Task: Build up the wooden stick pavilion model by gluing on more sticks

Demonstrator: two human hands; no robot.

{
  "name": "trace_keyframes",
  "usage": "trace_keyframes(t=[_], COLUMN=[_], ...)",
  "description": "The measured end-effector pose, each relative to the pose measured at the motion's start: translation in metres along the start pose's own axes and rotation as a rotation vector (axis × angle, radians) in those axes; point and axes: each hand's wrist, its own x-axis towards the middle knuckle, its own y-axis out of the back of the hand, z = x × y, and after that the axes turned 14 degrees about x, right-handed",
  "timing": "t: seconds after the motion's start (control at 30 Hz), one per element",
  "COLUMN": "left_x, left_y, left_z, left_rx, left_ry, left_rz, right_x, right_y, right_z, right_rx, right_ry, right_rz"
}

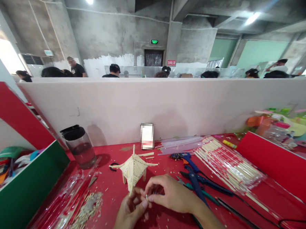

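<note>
My left hand (133, 210) and my right hand (170, 195) meet low in the middle of the view, fingertips pinched together. Between them is a small pale piece (147, 198), too small and covered for me to name its kind. Just beyond my fingers stands a little pavilion model (132, 168) built of pale wooden sticks, with a pointed roof and outstretched eave corners. A few loose sticks (146, 155) lie behind it. To the right of my right hand are blue-handled cutters (194, 179), green-handled pliers (210, 196) and a blue glue gun (188, 161).
Bagged wooden sticks (227, 164) and clear strips (179, 145) lie right. A phone (147, 136) leans on the white partition (117, 105). Left are a lidded jug (80, 151), wrappers (65, 192), and scraps (89, 207). Green (34, 186) and red boards (276, 167) flank the red tabletop.
</note>
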Motion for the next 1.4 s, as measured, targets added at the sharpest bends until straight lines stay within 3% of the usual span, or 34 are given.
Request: trace_keyframes(t=[0.5, 0.73, 0.97, 1.07, 1.23, 1.4], left_x=[-0.006, -0.005, -0.006, -0.005, -0.003, -0.004], left_y=[-0.008, -0.006, -0.011, -0.011, -0.008, -0.010], left_z=[0.018, 0.012, 0.018, 0.018, 0.017, 0.024], left_rx=[0.067, 0.085, 0.075, 0.074, 0.104, 0.139], left_ry=[-0.010, -0.019, -0.008, -0.025, -0.038, -0.056], left_rz=[0.000, -0.019, 0.033, 0.030, -0.011, -0.025], right_x=[-0.001, -0.007, -0.022, -0.033, -0.058, -0.076], right_y=[0.007, 0.035, 0.066, 0.079, 0.096, 0.093], right_z=[0.003, -0.007, -0.018, -0.021, -0.012, 0.002], right_rx=[-0.086, -0.127, -0.248, -0.367, -0.687, -0.831], right_ry=[-0.022, 0.052, 0.053, -0.040, -0.404, -0.618], right_rz=[0.068, 0.218, 0.390, 0.397, 0.340, 0.354])
